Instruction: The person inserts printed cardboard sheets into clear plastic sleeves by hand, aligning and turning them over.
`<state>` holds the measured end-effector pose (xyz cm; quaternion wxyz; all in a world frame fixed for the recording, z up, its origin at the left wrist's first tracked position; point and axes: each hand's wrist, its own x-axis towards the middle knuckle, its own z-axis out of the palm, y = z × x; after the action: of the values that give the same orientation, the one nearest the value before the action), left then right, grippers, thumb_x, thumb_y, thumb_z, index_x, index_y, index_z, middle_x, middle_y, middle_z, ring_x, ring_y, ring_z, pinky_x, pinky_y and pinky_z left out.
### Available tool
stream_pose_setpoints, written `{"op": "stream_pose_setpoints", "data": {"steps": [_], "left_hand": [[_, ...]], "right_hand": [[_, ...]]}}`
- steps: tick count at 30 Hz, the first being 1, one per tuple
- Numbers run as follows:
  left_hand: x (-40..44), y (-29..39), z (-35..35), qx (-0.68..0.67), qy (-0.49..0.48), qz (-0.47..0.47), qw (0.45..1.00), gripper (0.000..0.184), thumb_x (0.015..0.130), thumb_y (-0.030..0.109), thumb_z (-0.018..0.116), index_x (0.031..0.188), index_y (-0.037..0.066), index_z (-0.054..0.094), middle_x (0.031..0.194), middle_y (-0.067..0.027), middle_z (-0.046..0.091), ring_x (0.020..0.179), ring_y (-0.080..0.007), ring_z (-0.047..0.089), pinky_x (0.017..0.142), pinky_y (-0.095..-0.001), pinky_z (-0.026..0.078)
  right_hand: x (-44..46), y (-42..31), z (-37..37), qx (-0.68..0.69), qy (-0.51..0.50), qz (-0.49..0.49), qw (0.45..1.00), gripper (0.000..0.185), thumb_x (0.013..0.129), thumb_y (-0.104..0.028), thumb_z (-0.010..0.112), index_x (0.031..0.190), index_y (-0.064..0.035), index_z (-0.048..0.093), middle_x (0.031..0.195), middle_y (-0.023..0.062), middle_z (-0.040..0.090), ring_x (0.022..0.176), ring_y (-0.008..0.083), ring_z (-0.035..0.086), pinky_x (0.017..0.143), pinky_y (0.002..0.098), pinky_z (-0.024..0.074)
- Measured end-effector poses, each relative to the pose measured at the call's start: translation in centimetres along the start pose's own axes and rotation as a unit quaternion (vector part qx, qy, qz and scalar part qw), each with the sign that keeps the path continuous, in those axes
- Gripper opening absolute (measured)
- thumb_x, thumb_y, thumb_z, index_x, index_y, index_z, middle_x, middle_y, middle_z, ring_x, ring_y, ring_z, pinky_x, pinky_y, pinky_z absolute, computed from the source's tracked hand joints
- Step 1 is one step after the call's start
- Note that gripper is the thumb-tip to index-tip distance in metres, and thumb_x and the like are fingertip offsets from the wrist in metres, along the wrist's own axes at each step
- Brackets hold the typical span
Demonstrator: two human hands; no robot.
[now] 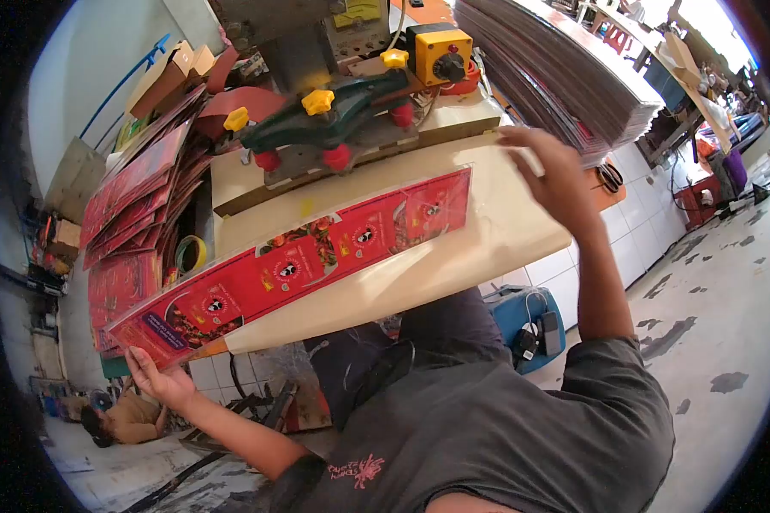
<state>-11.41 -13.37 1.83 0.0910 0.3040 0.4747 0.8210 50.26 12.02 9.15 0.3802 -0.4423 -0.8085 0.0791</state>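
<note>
Nothing reads clearly on the red strip (pixel 308 268) or dark shirt (pixel 505 432).

The long strip (pixel 316 267) is bright red, broken by round white logos, multicoloured food pictures and a dark purple-blue panel towards the bench's left edge. The bench (pixel 509 227) has a cream top. Along its far edge, the machine arm (pixel 287 132) is dark green, with yellow knobs (pixel 317 103) and red feet (pixel 336 157); beyond that edge, the switch box (pixel 459 50) is yellow and black. By the left edge, the piled sheets (pixel 141 184) are printed red too. Off the near edge, the shirt (pixel 505 427) is charcoal grey with a pinkish-red print.
</note>
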Motion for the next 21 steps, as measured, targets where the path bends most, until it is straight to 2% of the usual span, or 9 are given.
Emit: {"op": "stream_pose_setpoints", "data": {"steps": [3,5,7,9,10,14,18,20,21], "left_hand": [[-0.1,0.2,0.1,0.001,0.006,0.004,1.000,0.053,0.100,0.027,0.070,0.140,-0.002,0.052,0.140,-0.0167,0.059,0.122,-0.0284,0.060,0.105,-0.0431,0.050],[-0.5,0.6,0.6,0.002,0.017,0.004,1.000,0.053,0.100,0.027,0.070,0.140,-0.002,0.052,0.140,-0.0169,0.059,0.122,-0.0284,0.061,0.105,-0.0428,0.050],[-1.0,1.3,1.6,-0.018,-0.019,0.003,1.000,0.039,0.102,0.021,0.067,0.133,0.001,0.057,0.133,-0.0135,0.065,0.117,-0.0219,0.063,0.103,-0.0395,0.051],[-0.5,0.7,0.6,-0.009,-0.008,0.001,1.000,0.046,0.100,0.023,0.069,0.137,0.000,0.054,0.137,-0.0146,0.062,0.120,-0.0250,0.062,0.105,-0.0413,0.050],[-0.4,0.4,0.2,0.000,0.003,-0.003,1.000,0.054,0.099,0.026,0.072,0.141,-0.001,0.052,0.141,-0.0157,0.059,0.124,-0.0281,0.060,0.107,-0.0431,0.048],[-0.4,0.1,-0.1,-0.005,-0.003,0.000,1.000,0.055,0.099,0.025,0.071,0.142,-0.001,0.052,0.143,-0.0155,0.058,0.126,-0.0280,0.058,0.109,-0.0436,0.047],[-1.0,0.7,1.1,-0.002,-0.016,0.003,1.000,0.056,0.100,0.025,0.069,0.144,-0.003,0.050,0.145,-0.0167,0.056,0.129,-0.0292,0.056,0.110,-0.0449,0.046],[-1.2,0.9,1.4,0.005,-0.024,0.009,1.000,0.057,0.100,0.025,0.069,0.145,-0.004,0.049,0.146,-0.0172,0.056,0.129,-0.0296,0.056,0.110,-0.0454,0.046],[-1.3,0.8,1.4,0.014,-0.030,0.010,0.999,0.059,0.101,0.027,0.068,0.146,-0.004,0.048,0.147,-0.0177,0.055,0.130,-0.0300,0.055,0.111,-0.0456,0.045]], "right_hand": [[0.6,-2.1,3.1,-0.001,-0.072,-0.091,0.993,0.040,0.094,-0.013,0.070,0.133,-0.0083,0.062,0.129,0.0146,0.067,0.122,0.0344,0.061,0.105,0.0444,0.0480],[1.1,-3.1,5.1,0.020,-0.078,-0.108,0.991,0.043,0.094,-0.014,0.070,0.136,-0.0105,0.061,0.127,0.0152,0.066,0.120,0.0356,0.061,0.104,0.0449,0.0477],[1.9,-3.5,6.3,0.034,-0.089,-0.130,0.987,0.039,0.094,-0.013,0.070,0.132,-0.0103,0.063,0.122,0.0150,0.067,0.115,0.0349,0.063,0.101,0.0442,0.0499],[3.0,-3.8,7.0,0.048,-0.098,-0.153,0.982,0.036,0.093,-0.012,0.071,0.129,-0.0100,0.065,0.117,0.0148,0.068,0.109,0.0341,0.065,0.097,0.0435,0.0521],[3.3,-3.9,7.3,0.092,-0.120,-0.148,0.977,0.031,0.093,-0.012,0.071,0.123,-0.0086,0.067,0.112,0.0138,0.069,0.103,0.0324,0.067,0.092,0.0412,0.0541],[3.9,-4.6,8.1,0.170,-0.131,-0.141,0.967,0.016,0.092,-0.011,0.073,0.106,-0.0043,0.069,0.099,0.0103,0.069,0.092,0.0265,0.069,0.079,0.0343,0.0573],[3.4,-4.4,9.2,0.213,-0.113,-0.110,0.964,0.012,0.094,-0.009,0.071,0.103,-0.0029,0.066,0.095,0.0081,0.069,0.091,0.0203,0.069,0.077,0.0326,0.0570],[2.7,-4.6,9.5,0.313,-0.086,-0.005,0.946,0.007,0.098,-0.007,0.068,0.102,-0.0016,0.065,0.093,0.0061,0.069,0.090,0.0132,0.067,0.074,0.0322,0.0571],[2.5,-4.7,9.4,0.312,-0.086,-0.003,0.946,0.007,0.098,-0.007,0.068,0.102,-0.0016,0.065,0.093,0.0061,0.069,0.090,0.0132,0.067,0.074,0.0322,0.0571]]}}
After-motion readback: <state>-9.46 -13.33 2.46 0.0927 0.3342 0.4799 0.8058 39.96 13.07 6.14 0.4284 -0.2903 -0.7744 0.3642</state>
